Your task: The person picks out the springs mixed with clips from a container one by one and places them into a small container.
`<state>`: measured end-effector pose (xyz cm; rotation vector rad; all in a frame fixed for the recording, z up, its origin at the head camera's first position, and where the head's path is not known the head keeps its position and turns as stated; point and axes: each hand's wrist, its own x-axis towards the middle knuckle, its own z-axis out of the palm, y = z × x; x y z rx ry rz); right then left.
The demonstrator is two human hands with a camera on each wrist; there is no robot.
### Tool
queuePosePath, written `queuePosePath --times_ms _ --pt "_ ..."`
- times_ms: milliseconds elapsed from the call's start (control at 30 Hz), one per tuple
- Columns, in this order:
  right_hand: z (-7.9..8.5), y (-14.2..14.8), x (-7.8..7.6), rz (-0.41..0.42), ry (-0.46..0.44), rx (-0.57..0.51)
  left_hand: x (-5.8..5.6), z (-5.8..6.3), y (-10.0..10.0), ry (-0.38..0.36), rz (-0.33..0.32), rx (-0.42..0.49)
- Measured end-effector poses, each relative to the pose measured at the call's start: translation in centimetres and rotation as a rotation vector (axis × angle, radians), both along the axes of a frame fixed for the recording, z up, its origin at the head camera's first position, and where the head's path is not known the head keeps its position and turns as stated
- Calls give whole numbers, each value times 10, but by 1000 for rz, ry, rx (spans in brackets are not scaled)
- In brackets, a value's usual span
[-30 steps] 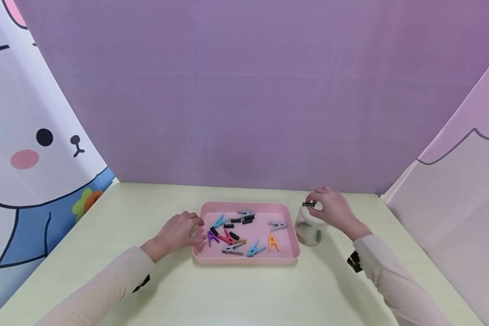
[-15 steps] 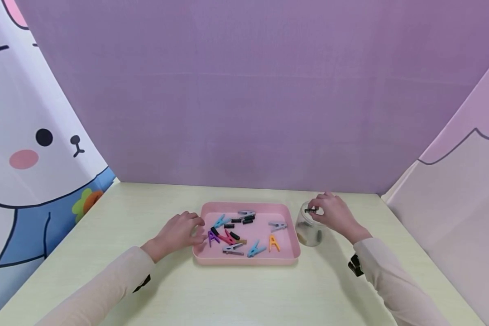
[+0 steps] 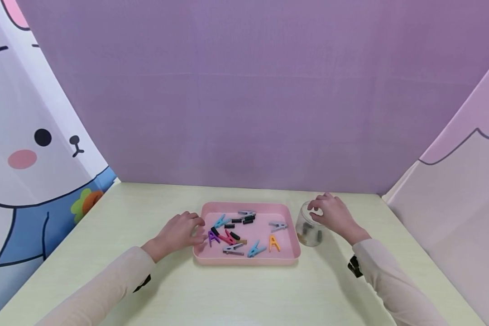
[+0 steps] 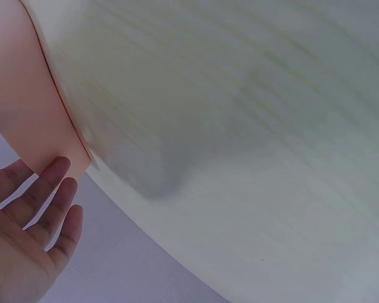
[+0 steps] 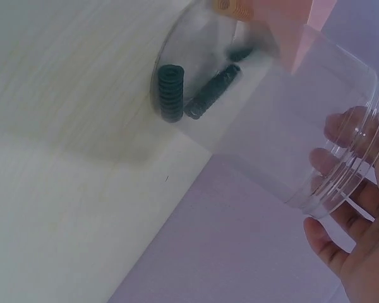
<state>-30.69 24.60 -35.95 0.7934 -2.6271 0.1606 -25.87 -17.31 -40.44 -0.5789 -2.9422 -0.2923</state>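
A clear jar (image 3: 309, 233) stands right of the pink tray. My right hand (image 3: 333, 216) is at its mouth, thumb and fingers parted with nothing between them. In the right wrist view, some fingertips (image 5: 348, 129) show through the jar's rim. Dark coil springs (image 5: 213, 93) and a gold-coloured spring (image 5: 232, 8) lie at the jar's bottom; one dark spring is blurred. My left hand (image 3: 179, 232) is at the left rim of the pink tray (image 3: 246, 261), fingers relaxed and holding nothing. Whether it touches the rim I cannot tell.
Inside the tray are several black springs (image 3: 247, 222), a gold spring (image 3: 241, 242) and plastic clips, among them a yellow clip (image 3: 274, 243), a purple clip (image 3: 213, 238) and a light blue clip (image 3: 256, 249). A purple cloth wall (image 3: 244, 99) rises behind the table.
My right hand has lowered a black spring into the jar's mouth and let it go. The left hand stays in place by the tray.
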Motion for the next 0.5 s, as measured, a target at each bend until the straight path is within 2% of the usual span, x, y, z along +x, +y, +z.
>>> queuePosePath --times_ms 500 --pt "2 -1 1 -10 -20 -15 0 1 0 25 -12 -5"
